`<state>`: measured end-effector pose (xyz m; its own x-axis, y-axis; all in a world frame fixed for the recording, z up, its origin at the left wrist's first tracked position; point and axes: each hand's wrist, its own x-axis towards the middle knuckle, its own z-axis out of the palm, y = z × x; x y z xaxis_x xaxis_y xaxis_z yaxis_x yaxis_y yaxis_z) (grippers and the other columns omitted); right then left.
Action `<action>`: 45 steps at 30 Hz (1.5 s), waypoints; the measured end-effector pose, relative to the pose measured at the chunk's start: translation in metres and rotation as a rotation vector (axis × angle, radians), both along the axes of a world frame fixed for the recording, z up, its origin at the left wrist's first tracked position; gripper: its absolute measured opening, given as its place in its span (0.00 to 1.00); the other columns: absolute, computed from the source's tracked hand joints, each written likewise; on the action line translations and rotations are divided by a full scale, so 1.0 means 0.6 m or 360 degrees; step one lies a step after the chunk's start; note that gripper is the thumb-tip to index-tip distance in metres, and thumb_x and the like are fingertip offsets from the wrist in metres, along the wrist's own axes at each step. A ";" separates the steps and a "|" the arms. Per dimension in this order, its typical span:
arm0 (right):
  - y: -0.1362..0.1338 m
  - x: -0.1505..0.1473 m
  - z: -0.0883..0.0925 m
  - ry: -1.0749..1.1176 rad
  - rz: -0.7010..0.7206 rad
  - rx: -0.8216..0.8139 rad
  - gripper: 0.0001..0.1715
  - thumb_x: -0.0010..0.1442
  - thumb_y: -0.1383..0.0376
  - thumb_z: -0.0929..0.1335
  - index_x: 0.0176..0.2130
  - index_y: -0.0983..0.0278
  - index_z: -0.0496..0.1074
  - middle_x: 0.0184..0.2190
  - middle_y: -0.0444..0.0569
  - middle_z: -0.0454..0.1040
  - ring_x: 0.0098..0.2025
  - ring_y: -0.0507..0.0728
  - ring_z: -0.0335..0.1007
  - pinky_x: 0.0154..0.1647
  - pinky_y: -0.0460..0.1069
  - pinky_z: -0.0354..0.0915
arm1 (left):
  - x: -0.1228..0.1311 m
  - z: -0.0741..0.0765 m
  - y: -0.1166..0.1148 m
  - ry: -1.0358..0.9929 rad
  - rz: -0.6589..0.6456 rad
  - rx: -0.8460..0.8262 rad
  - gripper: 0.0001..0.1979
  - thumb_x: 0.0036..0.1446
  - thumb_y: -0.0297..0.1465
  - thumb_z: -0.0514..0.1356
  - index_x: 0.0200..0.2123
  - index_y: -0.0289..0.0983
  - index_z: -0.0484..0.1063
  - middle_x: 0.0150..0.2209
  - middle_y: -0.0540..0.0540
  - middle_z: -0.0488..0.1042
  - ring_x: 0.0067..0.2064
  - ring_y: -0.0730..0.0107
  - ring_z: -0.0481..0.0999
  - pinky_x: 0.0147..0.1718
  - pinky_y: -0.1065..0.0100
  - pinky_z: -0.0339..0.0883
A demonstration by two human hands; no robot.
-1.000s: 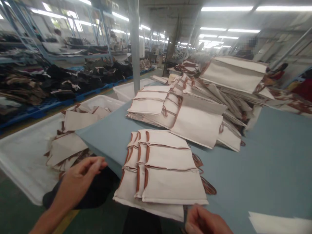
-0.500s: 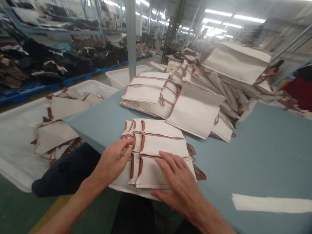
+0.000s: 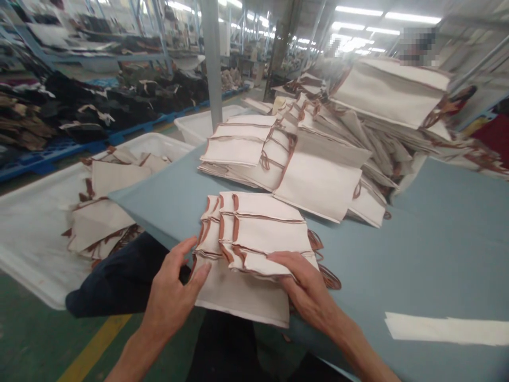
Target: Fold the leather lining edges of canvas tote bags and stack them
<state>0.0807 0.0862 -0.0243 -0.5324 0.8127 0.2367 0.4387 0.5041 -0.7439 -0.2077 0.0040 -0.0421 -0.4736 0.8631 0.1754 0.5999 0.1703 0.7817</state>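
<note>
A layered stack of cream fabric pieces with brown edging and brown cord loops lies at the table's near edge. My left hand is at the stack's left side, thumb and fingers apart, with nothing held between them. On the right, my right hand grips the near edge of the upper pieces, fingers on top and thumb beneath, and that edge is folded up. Below it shows a plain cream panel.
More cream pieces are heaped across the back of the blue-grey table. White strips lie at right. A white bin with cream pieces stands at left. A metal post rises behind the table.
My right hand has closed on the near edge of the upper pieces and raised it, uncovering the panel below. My left hand has moved slightly down and left, off the pieces, and opened wider.
</note>
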 end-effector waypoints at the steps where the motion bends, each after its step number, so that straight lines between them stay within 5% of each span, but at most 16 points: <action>1: 0.002 -0.004 0.000 0.0083 -0.0099 -0.0110 0.17 0.68 0.66 0.64 0.49 0.60 0.80 0.48 0.52 0.83 0.50 0.63 0.78 0.54 0.56 0.72 | 0.003 -0.002 -0.002 -0.0070 0.0050 -0.0048 0.32 0.63 0.50 0.61 0.63 0.36 0.70 0.60 0.32 0.78 0.50 0.48 0.84 0.48 0.51 0.80; 4: -0.001 -0.015 -0.008 0.0197 -0.0310 -0.0236 0.19 0.72 0.61 0.61 0.43 0.62 0.80 0.40 0.50 0.83 0.43 0.62 0.79 0.45 0.52 0.72 | 0.006 -0.008 -0.002 -0.0234 0.0157 -0.0166 0.36 0.64 0.52 0.57 0.62 0.29 0.68 0.49 0.30 0.83 0.38 0.53 0.87 0.33 0.61 0.80; 8: -0.015 -0.027 -0.025 0.0283 -0.0442 -0.0191 0.16 0.69 0.61 0.63 0.44 0.62 0.80 0.42 0.50 0.83 0.45 0.62 0.77 0.47 0.52 0.70 | -0.007 -0.008 0.020 -0.0278 0.0064 -0.0298 0.28 0.60 0.51 0.60 0.50 0.32 0.76 0.25 0.46 0.81 0.23 0.59 0.80 0.20 0.67 0.69; 14: -0.012 -0.092 -0.050 0.0428 -0.0653 -0.0046 0.17 0.67 0.62 0.63 0.49 0.62 0.78 0.48 0.54 0.82 0.51 0.65 0.74 0.57 0.59 0.67 | -0.059 0.022 0.152 -0.0004 -0.0088 -0.0264 0.13 0.68 0.39 0.64 0.43 0.34 0.78 0.30 0.50 0.80 0.28 0.68 0.79 0.31 0.65 0.74; 17: -0.007 -0.133 -0.051 0.0442 -0.0685 -0.0023 0.17 0.64 0.64 0.64 0.48 0.61 0.77 0.47 0.54 0.81 0.52 0.64 0.73 0.58 0.59 0.65 | -0.074 0.057 0.197 0.0211 -0.0155 -0.0081 0.10 0.66 0.37 0.66 0.38 0.36 0.78 0.33 0.48 0.81 0.35 0.62 0.81 0.41 0.59 0.77; 20: -0.007 -0.152 -0.044 0.0377 -0.0705 -0.0098 0.14 0.63 0.64 0.65 0.45 0.61 0.78 0.43 0.52 0.81 0.48 0.63 0.75 0.53 0.57 0.67 | -0.048 0.083 0.166 0.0430 -0.0127 0.0326 0.07 0.66 0.33 0.59 0.42 0.39 0.77 0.44 0.41 0.83 0.50 0.49 0.81 0.54 0.53 0.72; 22: -0.003 -0.148 -0.037 0.0296 -0.0687 -0.0184 0.12 0.62 0.63 0.66 0.43 0.60 0.78 0.40 0.50 0.82 0.45 0.63 0.76 0.49 0.55 0.68 | -0.010 0.085 0.115 0.0529 -0.0212 0.0628 0.11 0.70 0.31 0.53 0.48 0.37 0.75 0.46 0.39 0.83 0.49 0.52 0.82 0.54 0.53 0.73; 26: 0.025 -0.122 -0.015 0.0130 -0.0451 -0.0357 0.11 0.63 0.62 0.68 0.39 0.61 0.80 0.32 0.44 0.81 0.34 0.58 0.74 0.37 0.50 0.65 | 0.076 0.061 0.044 0.0721 -0.1071 0.0938 0.07 0.64 0.31 0.56 0.39 0.42 0.75 0.34 0.50 0.84 0.37 0.67 0.84 0.45 0.68 0.78; 29: 0.055 -0.105 0.000 0.0056 -0.0174 -0.0439 0.12 0.64 0.62 0.68 0.36 0.62 0.81 0.27 0.41 0.78 0.30 0.54 0.71 0.33 0.47 0.63 | 0.111 0.040 0.049 0.0878 -0.1346 0.0826 0.09 0.66 0.25 0.55 0.40 0.38 0.76 0.37 0.45 0.84 0.40 0.65 0.84 0.47 0.66 0.79; 34: 0.090 -0.090 0.022 -0.0108 0.0018 -0.0388 0.16 0.65 0.61 0.67 0.28 0.63 0.76 0.23 0.39 0.71 0.28 0.52 0.65 0.29 0.45 0.60 | 0.130 0.030 0.058 0.1161 -0.1337 0.0350 0.11 0.65 0.22 0.57 0.47 0.33 0.77 0.52 0.32 0.81 0.46 0.48 0.83 0.44 0.50 0.79; 37: 0.112 -0.080 0.056 -0.0236 -0.0112 -0.0192 0.20 0.67 0.60 0.66 0.24 0.62 0.69 0.21 0.39 0.63 0.26 0.52 0.59 0.28 0.46 0.54 | 0.138 0.040 0.045 0.1223 -0.1247 0.0050 0.12 0.63 0.22 0.58 0.49 0.32 0.77 0.54 0.30 0.80 0.41 0.47 0.84 0.38 0.51 0.80; 40: 0.135 -0.066 0.108 -0.0367 -0.0293 0.0089 0.18 0.68 0.59 0.66 0.26 0.61 0.67 0.23 0.41 0.63 0.28 0.54 0.57 0.31 0.49 0.49 | 0.144 0.062 0.048 0.1195 -0.1130 -0.0192 0.13 0.66 0.25 0.60 0.52 0.31 0.76 0.43 0.35 0.84 0.36 0.49 0.85 0.32 0.56 0.79; 43: 0.150 -0.058 0.153 -0.0488 -0.0487 0.0331 0.16 0.68 0.61 0.65 0.27 0.60 0.67 0.23 0.43 0.64 0.28 0.56 0.55 0.32 0.51 0.44 | 0.146 0.084 0.088 0.1139 -0.1059 -0.0347 0.12 0.71 0.32 0.60 0.53 0.32 0.76 0.32 0.43 0.83 0.29 0.54 0.84 0.28 0.59 0.77; 45: 0.152 -0.056 0.173 -0.0535 -0.0604 0.0441 0.16 0.70 0.61 0.64 0.29 0.60 0.69 0.23 0.45 0.66 0.28 0.57 0.56 0.32 0.51 0.44 | 0.144 0.089 0.131 0.1103 -0.1030 -0.0370 0.11 0.73 0.34 0.60 0.50 0.33 0.77 0.34 0.45 0.82 0.34 0.58 0.84 0.35 0.58 0.79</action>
